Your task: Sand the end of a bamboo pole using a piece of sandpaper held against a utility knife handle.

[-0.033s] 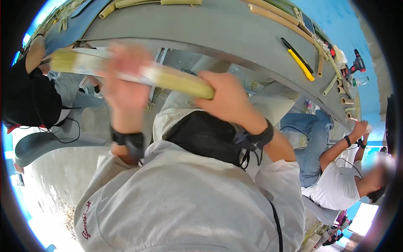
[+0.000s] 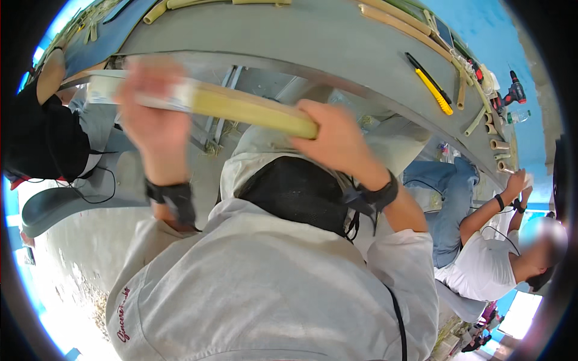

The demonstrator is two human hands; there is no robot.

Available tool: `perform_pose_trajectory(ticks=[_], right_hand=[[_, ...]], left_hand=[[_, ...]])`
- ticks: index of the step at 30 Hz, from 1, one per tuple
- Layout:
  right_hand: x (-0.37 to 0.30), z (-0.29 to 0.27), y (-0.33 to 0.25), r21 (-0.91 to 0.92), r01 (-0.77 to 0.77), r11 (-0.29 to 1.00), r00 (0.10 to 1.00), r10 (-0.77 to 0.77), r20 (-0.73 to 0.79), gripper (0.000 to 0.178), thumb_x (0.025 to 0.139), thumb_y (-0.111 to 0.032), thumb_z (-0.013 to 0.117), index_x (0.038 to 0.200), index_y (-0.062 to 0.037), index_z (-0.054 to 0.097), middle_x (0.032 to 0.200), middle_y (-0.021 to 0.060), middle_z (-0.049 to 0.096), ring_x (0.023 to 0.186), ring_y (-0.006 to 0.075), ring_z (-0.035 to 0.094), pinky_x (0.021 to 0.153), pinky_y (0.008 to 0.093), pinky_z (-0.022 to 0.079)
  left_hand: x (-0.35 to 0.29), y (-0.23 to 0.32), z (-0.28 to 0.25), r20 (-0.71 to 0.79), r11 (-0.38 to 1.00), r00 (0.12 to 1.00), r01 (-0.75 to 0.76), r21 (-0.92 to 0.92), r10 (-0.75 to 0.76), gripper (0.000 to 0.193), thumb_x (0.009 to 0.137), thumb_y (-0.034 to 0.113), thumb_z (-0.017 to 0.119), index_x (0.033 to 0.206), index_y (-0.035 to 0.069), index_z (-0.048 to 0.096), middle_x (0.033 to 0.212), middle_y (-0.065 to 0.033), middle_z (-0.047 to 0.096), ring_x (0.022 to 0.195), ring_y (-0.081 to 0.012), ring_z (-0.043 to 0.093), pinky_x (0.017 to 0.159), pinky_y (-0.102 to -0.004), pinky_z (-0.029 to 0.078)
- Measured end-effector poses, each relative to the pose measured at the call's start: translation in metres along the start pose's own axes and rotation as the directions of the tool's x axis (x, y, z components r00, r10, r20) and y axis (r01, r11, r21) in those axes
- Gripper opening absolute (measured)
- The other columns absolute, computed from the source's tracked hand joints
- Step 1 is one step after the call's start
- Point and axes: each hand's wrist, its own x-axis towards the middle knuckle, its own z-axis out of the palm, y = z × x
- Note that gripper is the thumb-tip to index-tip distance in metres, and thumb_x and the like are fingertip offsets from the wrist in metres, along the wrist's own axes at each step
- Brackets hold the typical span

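Observation:
A long yellow-green bamboo piece [image 2: 247, 112] lies across in front of my body, just off the near edge of the table. Its right end is gripped by my right hand [image 2: 337, 137], fingers curled round it. My left hand [image 2: 153, 111], smeared by motion, is closed round the left part with a white sheet [image 2: 103, 89] between palm and bamboo. Faint bluish marks show on the sheet; it may be sandpaper, though its inner face is hidden. The bamboo's far left end is covered by the sheet.
On the grey table [image 2: 289, 36] lie a yellow utility knife [image 2: 435, 91], a black pen-like tool [image 2: 427, 78] and several bamboo lengths [image 2: 397, 23]. A cordless drill [image 2: 513, 90] and a bottle [image 2: 518, 116] are at the right. Co-workers sit on both sides, the right one [image 2: 481, 259] in white.
My left hand and the white sheet have slid leftward along the bamboo, baring more of its middle. The bamboo and my right hand have shifted slightly right.

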Motion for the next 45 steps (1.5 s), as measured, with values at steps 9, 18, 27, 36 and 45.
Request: perform_pose_trajectory(ticks=[9,18,27,36,45], right_hand=[[-0.014,0.009,-0.006,0.258,-0.047,0.965,0.999,0.051,-0.008,0.048,0.078,-0.013,0.077,0.120,-0.0113,0.055,0.081,0.0139,0.071,0.078,0.0401,0.068,0.071,0.0469,0.052],[-0.013,-0.014,0.009,0.147,-0.083,0.986,0.995,0.075,0.061,0.044,0.079,-0.005,0.077,0.118,-0.0085,0.058,0.082,0.0129,0.073,0.073,0.0271,0.068,0.071,0.0335,0.050],[-0.012,-0.005,0.003,0.091,0.015,0.996,0.999,-0.012,-0.039,0.038,0.075,-0.016,0.077,0.110,-0.0129,0.063,0.083,0.0123,0.072,0.078,0.0393,0.069,0.069,0.0468,0.054],[0.007,0.013,-0.015,0.087,0.121,0.989,0.990,-0.114,-0.077,0.038,0.073,-0.020,0.076,0.108,-0.0127,0.062,0.079,0.0156,0.069,0.077,0.0422,0.068,0.068,0.0507,0.052],[-0.010,-0.011,0.023,0.060,-0.039,0.997,0.997,0.035,0.066,0.039,0.077,-0.019,0.079,0.110,-0.0110,0.061,0.077,0.0125,0.070,0.072,0.0378,0.067,0.067,0.0453,0.050]], left_hand=[[-0.032,-0.054,-0.024,0.170,0.971,0.957,0.229,0.063,-0.236,0.021,0.101,0.022,0.059,0.088,0.015,0.044,0.071,0.0031,0.038,0.066,-0.0129,0.039,0.076,-0.0343,0.040],[0.005,0.027,-0.046,-0.027,0.981,0.999,-0.029,-0.191,0.025,0.019,0.102,0.021,0.060,0.090,0.014,0.047,0.071,0.0027,0.038,0.067,-0.0120,0.039,0.076,-0.0318,0.039],[-0.003,0.015,-0.020,0.081,0.994,0.995,-0.072,0.086,0.065,0.019,0.099,0.019,0.062,0.090,0.015,0.046,0.071,0.0031,0.040,0.067,-0.0136,0.042,0.072,-0.0348,0.039],[-0.027,-0.045,-0.013,0.178,0.987,0.971,0.150,0.063,-0.159,0.025,0.099,0.023,0.065,0.090,0.016,0.043,0.071,0.0033,0.040,0.067,-0.0134,0.042,0.075,-0.0343,0.041],[-0.005,0.034,-0.080,-0.188,0.995,0.982,0.015,-0.099,-0.033,0.023,0.103,0.018,0.056,0.085,0.015,0.042,0.074,0.0035,0.036,0.070,-0.0114,0.038,0.078,-0.0332,0.038]])
